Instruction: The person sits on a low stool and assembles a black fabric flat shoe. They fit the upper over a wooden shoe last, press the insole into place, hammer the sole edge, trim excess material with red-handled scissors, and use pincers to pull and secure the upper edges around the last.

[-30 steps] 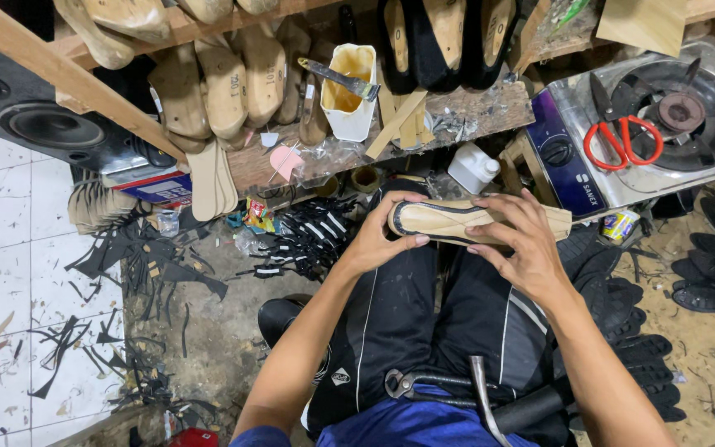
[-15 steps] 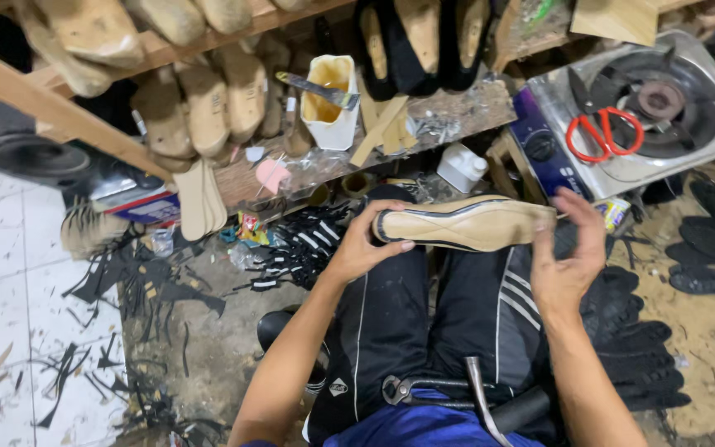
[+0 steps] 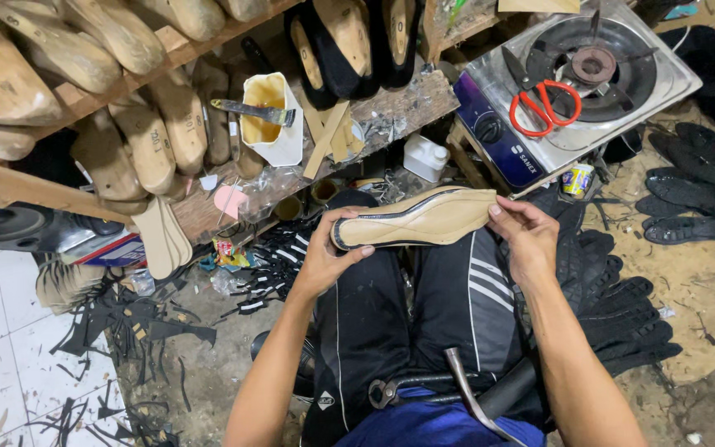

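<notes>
A tan shoe sole (image 3: 424, 219) with a black edge, mounted on a last, lies bottom-up across my knees. My left hand (image 3: 328, 252) grips its heel end on the left. My right hand (image 3: 527, 236) holds the toe end on the right, fingers curled over the tip. Across my lap rest a hammer (image 3: 477, 401) and a pair of pincers (image 3: 395, 389).
Wooden lasts (image 3: 151, 145) fill the shelves on the left. A white glue pot (image 3: 271, 120) with a brush stands on the low shelf. Red scissors (image 3: 544, 108) lie on a gas stove (image 3: 589, 83). Black soles (image 3: 688, 207) and leather scraps (image 3: 126, 323) cover the floor.
The sole has been turned and lowered from the shelf side toward my knees. My right hand slid from on top of it out to its toe end.
</notes>
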The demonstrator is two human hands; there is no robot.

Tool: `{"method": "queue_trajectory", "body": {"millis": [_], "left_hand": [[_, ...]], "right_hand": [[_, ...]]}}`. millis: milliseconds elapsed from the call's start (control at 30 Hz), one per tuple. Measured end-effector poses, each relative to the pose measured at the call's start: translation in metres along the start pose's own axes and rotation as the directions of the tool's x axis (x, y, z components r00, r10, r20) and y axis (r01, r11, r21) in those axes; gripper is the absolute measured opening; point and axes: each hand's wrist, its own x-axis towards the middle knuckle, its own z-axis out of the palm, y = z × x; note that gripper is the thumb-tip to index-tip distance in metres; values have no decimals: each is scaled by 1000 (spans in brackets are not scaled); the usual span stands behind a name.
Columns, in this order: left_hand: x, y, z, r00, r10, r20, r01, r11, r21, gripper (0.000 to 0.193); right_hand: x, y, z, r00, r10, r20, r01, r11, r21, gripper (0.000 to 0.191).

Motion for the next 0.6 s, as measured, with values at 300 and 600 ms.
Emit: {"method": "queue_trajectory", "body": {"millis": [300,600], "left_hand": [[-8,-13,-9,998,-55,-16,52,988,-143,64],[-11,-37,-25,988,-147,-41,136,972,-191,68]], "right_hand": [[-33,-36,15,987,-157,-40,156,987,-29,36],[-63,-77,34,976,-219,-11,216,967,-134,38]]}}
